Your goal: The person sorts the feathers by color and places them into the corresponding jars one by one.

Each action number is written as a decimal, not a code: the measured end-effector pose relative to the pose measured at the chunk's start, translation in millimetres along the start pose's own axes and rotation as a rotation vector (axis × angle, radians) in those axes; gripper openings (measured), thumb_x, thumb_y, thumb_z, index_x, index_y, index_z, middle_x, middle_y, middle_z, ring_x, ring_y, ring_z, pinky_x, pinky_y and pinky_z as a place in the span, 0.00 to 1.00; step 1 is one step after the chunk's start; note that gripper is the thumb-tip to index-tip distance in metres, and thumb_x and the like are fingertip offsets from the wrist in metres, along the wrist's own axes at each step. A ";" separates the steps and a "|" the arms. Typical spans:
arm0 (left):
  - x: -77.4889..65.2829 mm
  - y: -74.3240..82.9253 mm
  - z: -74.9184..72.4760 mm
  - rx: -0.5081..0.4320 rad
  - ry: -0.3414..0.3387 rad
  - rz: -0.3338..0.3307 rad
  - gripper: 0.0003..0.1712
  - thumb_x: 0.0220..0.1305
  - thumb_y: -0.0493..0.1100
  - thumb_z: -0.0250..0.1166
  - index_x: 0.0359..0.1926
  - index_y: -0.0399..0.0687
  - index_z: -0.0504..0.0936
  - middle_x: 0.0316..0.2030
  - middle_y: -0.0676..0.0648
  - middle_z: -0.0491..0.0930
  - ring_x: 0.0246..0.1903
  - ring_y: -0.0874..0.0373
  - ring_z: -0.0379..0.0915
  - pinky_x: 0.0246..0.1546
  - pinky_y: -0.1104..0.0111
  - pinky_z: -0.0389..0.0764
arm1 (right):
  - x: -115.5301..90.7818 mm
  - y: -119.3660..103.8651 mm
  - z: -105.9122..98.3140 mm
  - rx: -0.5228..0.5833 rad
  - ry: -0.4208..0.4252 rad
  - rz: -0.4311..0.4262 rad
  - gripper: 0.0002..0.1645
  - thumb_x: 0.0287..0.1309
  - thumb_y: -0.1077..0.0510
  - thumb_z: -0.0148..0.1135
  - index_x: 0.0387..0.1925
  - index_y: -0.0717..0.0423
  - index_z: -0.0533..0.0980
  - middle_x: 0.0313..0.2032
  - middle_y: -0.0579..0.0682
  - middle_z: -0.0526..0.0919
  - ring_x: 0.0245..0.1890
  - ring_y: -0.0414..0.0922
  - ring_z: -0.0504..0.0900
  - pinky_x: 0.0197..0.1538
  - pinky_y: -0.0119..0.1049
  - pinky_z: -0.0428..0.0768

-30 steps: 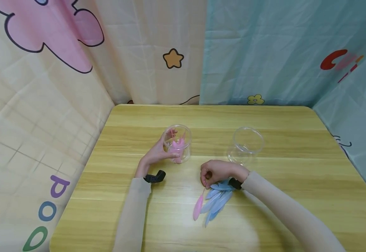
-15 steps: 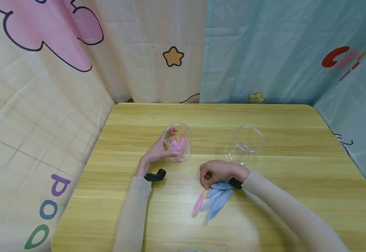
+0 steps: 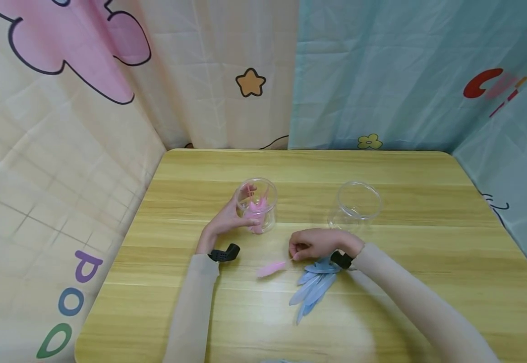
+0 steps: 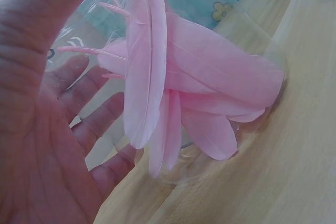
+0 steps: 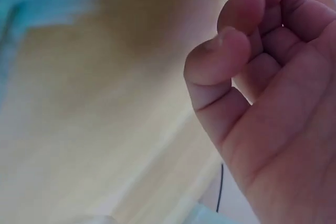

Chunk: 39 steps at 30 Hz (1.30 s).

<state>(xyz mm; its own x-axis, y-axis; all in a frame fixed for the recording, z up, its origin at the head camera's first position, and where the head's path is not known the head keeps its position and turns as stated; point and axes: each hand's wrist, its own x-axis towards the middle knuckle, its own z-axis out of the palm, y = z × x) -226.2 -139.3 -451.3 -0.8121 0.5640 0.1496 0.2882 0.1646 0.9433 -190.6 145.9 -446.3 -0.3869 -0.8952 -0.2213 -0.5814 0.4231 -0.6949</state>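
Note:
My left hand (image 3: 228, 220) holds a clear plastic cup (image 3: 271, 218) upright on the table, thumb at the near side and fingers round the back. Several pink feathers (image 4: 215, 59) stand inside it, quills up, as the left wrist view shows closely. My right hand (image 3: 319, 242) pinches a loose pink feather (image 3: 271, 269) by its quill tip; its vane points left toward the cup. Beneath and beside the right wrist lies a fanned pile of light blue feathers (image 3: 313, 291). In the right wrist view the curled fingers (image 5: 218, 64) show, but the feather is hidden.
A second clear cup (image 3: 375, 214) stands behind the right hand, with no feathers visible in it. The wooden table (image 3: 408, 171) ends at printed curtains (image 3: 218, 60) at the back and sides. Something pale blue (image 3: 283, 361) peeks in at the bottom edge.
The pink feather in my right hand has swung from pointing down toward me to pointing left, and the hand has turned slightly. My left hand and its cup have stayed put.

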 end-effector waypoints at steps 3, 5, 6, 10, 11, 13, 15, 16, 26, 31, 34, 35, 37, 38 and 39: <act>-0.2 0.6 -0.4 -0.005 0.001 0.004 0.56 0.51 0.31 0.71 0.72 0.41 0.43 0.69 0.38 0.50 0.69 0.44 0.43 0.65 0.47 0.48 | -4.1 -4.9 -11.4 0.051 0.047 -0.010 0.03 0.66 0.57 0.55 0.35 0.52 0.73 0.30 0.40 0.69 0.31 0.37 0.68 0.37 0.31 0.69; -0.4 1.2 -1.0 -0.004 0.000 0.010 0.56 0.51 0.31 0.71 0.72 0.41 0.43 0.69 0.37 0.50 0.69 0.44 0.42 0.64 0.47 0.48 | -7.0 -10.3 -21.2 0.100 0.083 -0.014 0.04 0.67 0.57 0.54 0.37 0.54 0.72 0.32 0.43 0.69 0.33 0.40 0.68 0.38 0.33 0.69; -0.4 1.4 -1.2 -0.001 -0.001 0.011 0.56 0.51 0.31 0.71 0.72 0.41 0.43 0.69 0.36 0.50 0.69 0.44 0.42 0.64 0.47 0.48 | -8.4 -13.2 -26.4 0.125 0.103 -0.010 0.04 0.68 0.58 0.54 0.37 0.54 0.72 0.32 0.44 0.69 0.34 0.41 0.68 0.38 0.34 0.68; -0.8 2.1 -1.8 0.003 0.005 0.006 0.56 0.50 0.31 0.72 0.72 0.41 0.44 0.69 0.36 0.51 0.68 0.44 0.44 0.64 0.45 0.48 | -12.2 -24.4 -48.1 0.194 0.190 0.014 0.05 0.68 0.59 0.52 0.37 0.57 0.71 0.32 0.48 0.69 0.34 0.45 0.67 0.37 0.36 0.66; -0.9 2.4 -1.7 0.005 0.006 0.000 0.56 0.50 0.32 0.72 0.72 0.42 0.44 0.69 0.37 0.51 0.69 0.45 0.44 0.64 0.45 0.48 | -12.5 -26.5 -53.3 0.197 0.211 0.029 0.05 0.68 0.58 0.52 0.37 0.57 0.71 0.32 0.48 0.69 0.34 0.45 0.67 0.36 0.36 0.66; -1.2 3.0 -1.5 0.009 0.008 -0.006 0.56 0.50 0.32 0.72 0.72 0.44 0.44 0.69 0.38 0.51 0.68 0.45 0.44 0.63 0.45 0.48 | -12.7 -30.8 -62.6 0.207 0.245 0.060 0.06 0.68 0.58 0.53 0.37 0.58 0.71 0.31 0.49 0.69 0.33 0.45 0.66 0.35 0.36 0.65; -1.3 2.9 -1.1 0.016 0.004 -0.009 0.56 0.51 0.32 0.71 0.73 0.46 0.44 0.69 0.39 0.51 0.69 0.46 0.43 0.64 0.45 0.48 | -11.8 -33.7 -70.4 0.206 0.272 0.087 0.07 0.68 0.57 0.53 0.36 0.58 0.71 0.30 0.49 0.69 0.31 0.45 0.66 0.34 0.37 0.64; -1.4 2.5 -0.9 0.017 0.004 -0.009 0.56 0.52 0.32 0.71 0.73 0.47 0.44 0.69 0.38 0.51 0.69 0.47 0.43 0.64 0.45 0.48 | -11.1 -35.0 -73.6 0.203 0.281 0.099 0.08 0.68 0.57 0.54 0.36 0.58 0.71 0.29 0.49 0.69 0.31 0.45 0.66 0.34 0.37 0.64; -2.4 2.2 0.4 0.005 -0.002 -0.013 0.56 0.52 0.30 0.70 0.73 0.46 0.43 0.69 0.37 0.50 0.69 0.46 0.42 0.64 0.46 0.46 | 10.3 -44.5 -90.0 0.205 0.350 0.184 0.16 0.65 0.51 0.58 0.29 0.60 0.72 0.21 0.46 0.64 0.21 0.42 0.60 0.28 0.36 0.61; -0.9 -0.5 1.2 -0.033 -0.003 0.002 0.56 0.52 0.30 0.71 0.72 0.45 0.43 0.69 0.36 0.50 0.69 0.44 0.42 0.64 0.46 0.48 | 18.3 -43.3 -89.4 0.222 0.503 0.242 0.18 0.64 0.46 0.57 0.31 0.57 0.75 0.25 0.50 0.69 0.25 0.44 0.64 0.30 0.37 0.63; 0.1 -2.0 1.7 -0.059 -0.010 0.012 0.56 0.51 0.30 0.71 0.72 0.43 0.43 0.69 0.35 0.49 0.69 0.43 0.43 0.65 0.48 0.50 | 13.7 -42.7 -86.9 0.231 0.592 0.238 0.17 0.65 0.45 0.56 0.33 0.56 0.76 0.32 0.53 0.74 0.33 0.47 0.69 0.35 0.39 0.67; 0.4 -2.1 1.7 -0.058 -0.010 0.015 0.56 0.51 0.30 0.71 0.72 0.43 0.43 0.69 0.35 0.49 0.69 0.43 0.43 0.65 0.49 0.50 | 10.6 -42.8 -86.0 0.235 0.625 0.225 0.16 0.65 0.46 0.56 0.34 0.56 0.77 0.33 0.53 0.75 0.34 0.48 0.70 0.35 0.39 0.67; 0.6 -2.1 0.8 -0.050 -0.006 0.016 0.56 0.50 0.31 0.72 0.72 0.43 0.44 0.69 0.36 0.50 0.68 0.44 0.43 0.64 0.49 0.51 | 2.9 -44.2 -83.9 0.240 0.699 0.177 0.15 0.66 0.48 0.56 0.35 0.56 0.77 0.34 0.52 0.76 0.33 0.48 0.70 0.35 0.39 0.68; 0.7 -1.8 0.3 -0.048 -0.004 0.019 0.57 0.50 0.31 0.72 0.72 0.43 0.44 0.69 0.36 0.50 0.68 0.44 0.43 0.64 0.48 0.50 | -1.3 -45.1 -82.7 0.239 0.745 0.149 0.13 0.66 0.50 0.56 0.36 0.57 0.77 0.34 0.52 0.77 0.33 0.48 0.70 0.35 0.38 0.69; 0.8 -1.4 -0.3 -0.044 -0.001 0.019 0.57 0.50 0.31 0.72 0.72 0.44 0.44 0.69 0.37 0.50 0.68 0.44 0.44 0.64 0.48 0.50 | -6.2 -47.0 -81.2 0.224 0.797 0.117 0.11 0.66 0.52 0.56 0.36 0.57 0.77 0.34 0.51 0.77 0.32 0.47 0.70 0.35 0.37 0.69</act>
<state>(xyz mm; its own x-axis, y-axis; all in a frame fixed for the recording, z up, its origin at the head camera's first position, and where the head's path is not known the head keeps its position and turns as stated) -227.4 -139.4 -452.4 -0.8064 0.5672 0.1671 0.2804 0.1180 0.9526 -219.0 142.9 -356.8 -0.8750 -0.4448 0.1911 -0.3826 0.3934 -0.8360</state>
